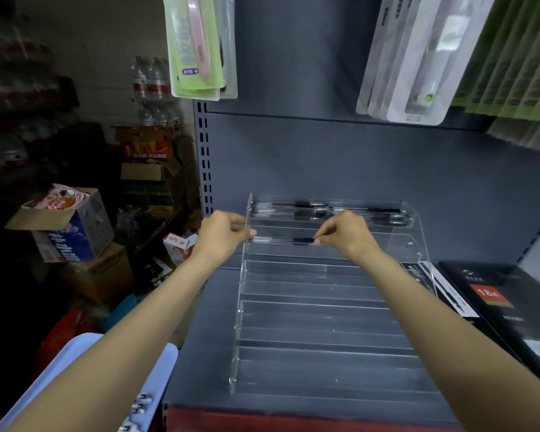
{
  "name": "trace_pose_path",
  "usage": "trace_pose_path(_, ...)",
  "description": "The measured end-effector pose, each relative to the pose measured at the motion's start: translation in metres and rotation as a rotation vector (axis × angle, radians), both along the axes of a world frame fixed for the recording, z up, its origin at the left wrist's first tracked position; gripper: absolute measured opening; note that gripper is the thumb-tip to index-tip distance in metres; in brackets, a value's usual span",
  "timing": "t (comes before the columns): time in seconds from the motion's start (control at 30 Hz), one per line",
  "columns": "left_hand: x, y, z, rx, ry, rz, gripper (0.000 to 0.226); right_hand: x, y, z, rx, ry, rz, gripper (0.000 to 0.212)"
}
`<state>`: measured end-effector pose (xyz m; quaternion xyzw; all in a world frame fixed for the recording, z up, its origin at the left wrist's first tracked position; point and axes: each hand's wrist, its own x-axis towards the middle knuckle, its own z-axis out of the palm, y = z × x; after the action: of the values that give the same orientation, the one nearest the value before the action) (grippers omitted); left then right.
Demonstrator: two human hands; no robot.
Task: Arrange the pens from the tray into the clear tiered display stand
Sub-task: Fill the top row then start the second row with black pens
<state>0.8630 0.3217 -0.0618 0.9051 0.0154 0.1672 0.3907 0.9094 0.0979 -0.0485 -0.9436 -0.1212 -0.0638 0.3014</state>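
Both sets of fingertips pinch one pen (282,240): the left hand (223,233) grasps its end at the left wall of the clear tiered display stand (325,310), the right hand (345,233) its dark grip; the pen lies along the second tier from the top; more pens (325,211) fill the top tier; the stand sits on a grey shelf (200,353); left of it, below, a pale blue tray (75,360) shows pen tips; black boxes (496,294) lie to its right; cardboard cartons (85,244) crowd the dim floor to the left.
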Motion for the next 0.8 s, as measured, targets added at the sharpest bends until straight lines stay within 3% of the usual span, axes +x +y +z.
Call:
trace_pose_path(0.17,-0.007,0.002,-0.004,-0.048,-0.033,0.006,0.043,0.000,0.008,0.002,-0.030,0.041,0.024,0.009)
trace_pose_path(0.5,-0.042,0.042,0.004,-0.070,-0.170,-0.036,0.021,-0.047,0.088,0.005,0.295,-0.127,0.198,0.012)
trace_pose_path(0.8,-0.106,0.178,-0.060,-0.043,0.061,0.084,0.015,-0.107,0.241,-0.042,0.240,0.041,0.389,0.020)
